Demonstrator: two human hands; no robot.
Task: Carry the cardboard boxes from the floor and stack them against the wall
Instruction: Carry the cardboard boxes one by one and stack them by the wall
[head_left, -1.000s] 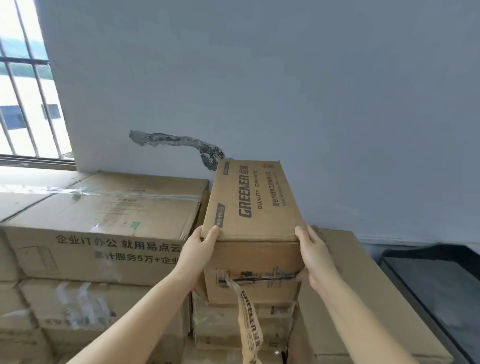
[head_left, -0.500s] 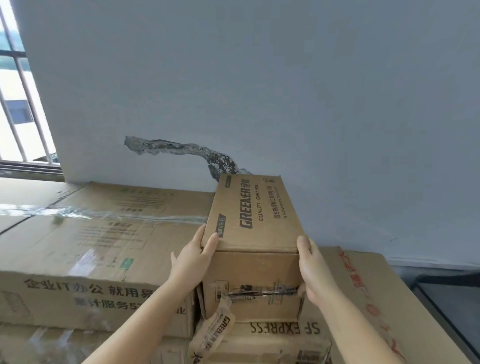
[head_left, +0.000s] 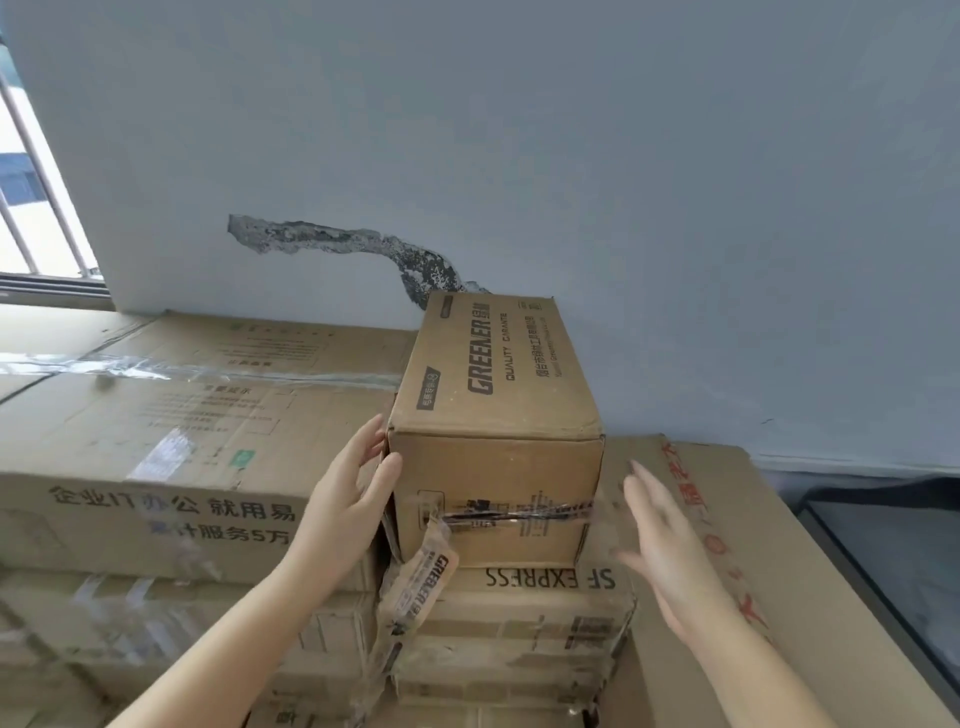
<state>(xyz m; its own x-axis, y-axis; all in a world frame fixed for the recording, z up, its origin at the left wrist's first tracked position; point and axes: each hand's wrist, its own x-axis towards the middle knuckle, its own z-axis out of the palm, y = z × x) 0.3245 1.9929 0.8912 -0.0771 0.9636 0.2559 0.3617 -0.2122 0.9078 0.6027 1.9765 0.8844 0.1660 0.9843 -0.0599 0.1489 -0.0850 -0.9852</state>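
A narrow cardboard box marked GREENER (head_left: 498, 400) rests on top of an SF EXPRESS box (head_left: 530, 608), with its far end against the grey wall (head_left: 623, 182). A loose strip of printed tape (head_left: 421, 577) hangs from its front face. My left hand (head_left: 353, 493) lies flat against the box's left front corner, fingers spread. My right hand (head_left: 660, 540) is off the box, a little to the right of it, open and blurred by motion.
A large taped box (head_left: 182, 415) with Chinese print sits level to the left, on more boxes. A flat carton with red print (head_left: 727, 545) lies to the right. A barred window (head_left: 31, 197) is at far left, a dark tray (head_left: 893, 545) at far right.
The GREENER box has come down onto the SF EXPRESS box against the wall. My right hand has let go and pulled away to the right; my left hand has loosened.
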